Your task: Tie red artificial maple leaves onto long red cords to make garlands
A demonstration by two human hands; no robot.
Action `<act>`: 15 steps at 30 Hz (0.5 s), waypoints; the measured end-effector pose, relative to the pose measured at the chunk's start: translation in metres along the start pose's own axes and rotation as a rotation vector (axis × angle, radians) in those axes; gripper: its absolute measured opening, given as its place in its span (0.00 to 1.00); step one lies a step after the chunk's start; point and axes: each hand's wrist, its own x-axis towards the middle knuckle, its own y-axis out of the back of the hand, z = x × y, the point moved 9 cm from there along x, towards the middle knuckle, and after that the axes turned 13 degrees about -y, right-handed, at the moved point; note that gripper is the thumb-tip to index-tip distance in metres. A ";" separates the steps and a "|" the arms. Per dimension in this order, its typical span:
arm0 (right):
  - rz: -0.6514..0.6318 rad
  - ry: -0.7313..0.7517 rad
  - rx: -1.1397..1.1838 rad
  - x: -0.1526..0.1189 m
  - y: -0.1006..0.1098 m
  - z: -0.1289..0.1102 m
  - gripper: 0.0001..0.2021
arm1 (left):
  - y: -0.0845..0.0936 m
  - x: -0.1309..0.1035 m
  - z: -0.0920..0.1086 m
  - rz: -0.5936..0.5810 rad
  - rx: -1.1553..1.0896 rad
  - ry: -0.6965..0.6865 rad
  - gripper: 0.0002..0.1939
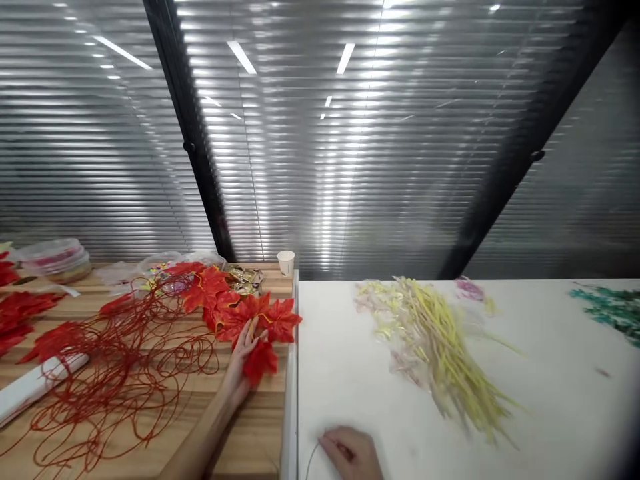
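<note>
My left hand (242,357) reaches into a cluster of red fabric maple leaves (283,320) with yellow veins, near the right edge of the wooden table. Its thumb and fingers close on a leaf; another red leaf (260,363) lies against the side of the hand. At the bottom, over the white table, my right hand (353,453) is curled, with thumb and forefinger pinching the end of a thin wire or thread (311,460). The rest of that strand runs out of view below. A large tangle of red cord (125,367) spreads left of my left hand.
On the white table (345,373) lies a blurred bundle of yellow stems (450,353); teal sprigs (610,310) lie far right. A paper cup (286,263), gold foil pieces (245,280) and clear plastic tubs (55,259) stand along the back. A white roll (43,385) lies left.
</note>
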 end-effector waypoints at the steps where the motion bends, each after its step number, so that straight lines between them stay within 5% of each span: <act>1: 0.008 -0.049 0.022 0.001 0.005 0.001 0.19 | -0.001 0.000 -0.001 -0.005 -0.029 0.010 0.30; 5: 0.018 -0.219 0.101 0.000 0.011 0.010 0.18 | -0.011 -0.009 -0.003 -0.007 -0.103 0.072 0.31; 9: 0.063 -0.297 0.173 -0.001 0.016 0.015 0.18 | -0.017 -0.019 -0.011 0.034 -0.190 0.146 0.18; 15: -0.070 -0.229 0.160 0.029 0.002 -0.024 0.17 | -0.006 -0.022 -0.028 0.116 -0.055 0.176 0.14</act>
